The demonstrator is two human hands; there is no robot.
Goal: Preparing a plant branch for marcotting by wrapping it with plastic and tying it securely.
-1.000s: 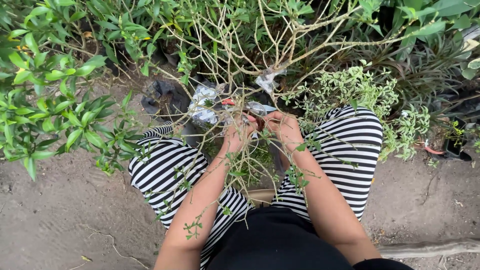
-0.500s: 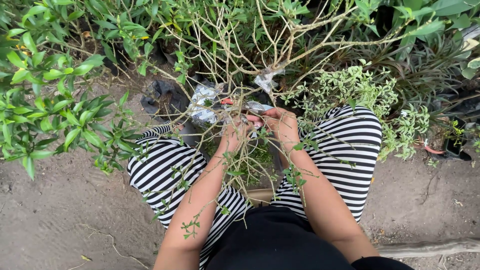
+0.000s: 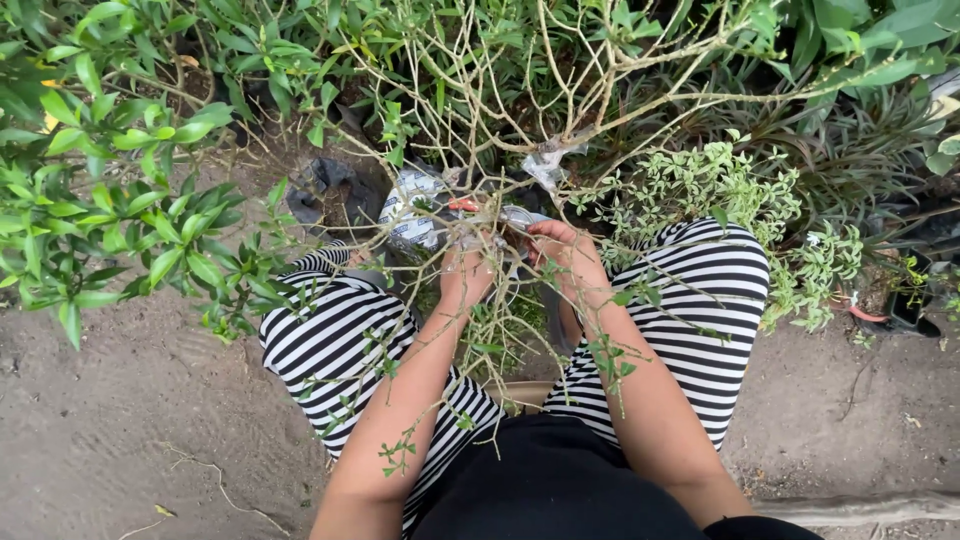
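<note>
My left hand (image 3: 466, 272) and my right hand (image 3: 566, 252) reach in among the thin pale branches of a shrub (image 3: 470, 110), between my knees in striped trousers (image 3: 330, 335). The left hand's fingers are curled around a thin branch (image 3: 480, 222). Fingers of the right hand pinch a shiny bit of plastic wrap (image 3: 518, 217) on that branch. A small red object (image 3: 462, 205) shows just above the left hand; what it is cannot be made out. Twigs hide part of both hands.
A second plastic wrap (image 3: 548, 160) sits higher on a branch. A printed white bag (image 3: 412, 210) and a black bag (image 3: 325, 190) lie at the shrub's base. Leafy bushes (image 3: 110, 200) stand at the left, a pale-leaved plant (image 3: 720, 190) at the right. Bare soil (image 3: 120, 430) lies around.
Both hands have stayed at the same spot on the branch, with only small finger movements. The view has shifted slightly.
</note>
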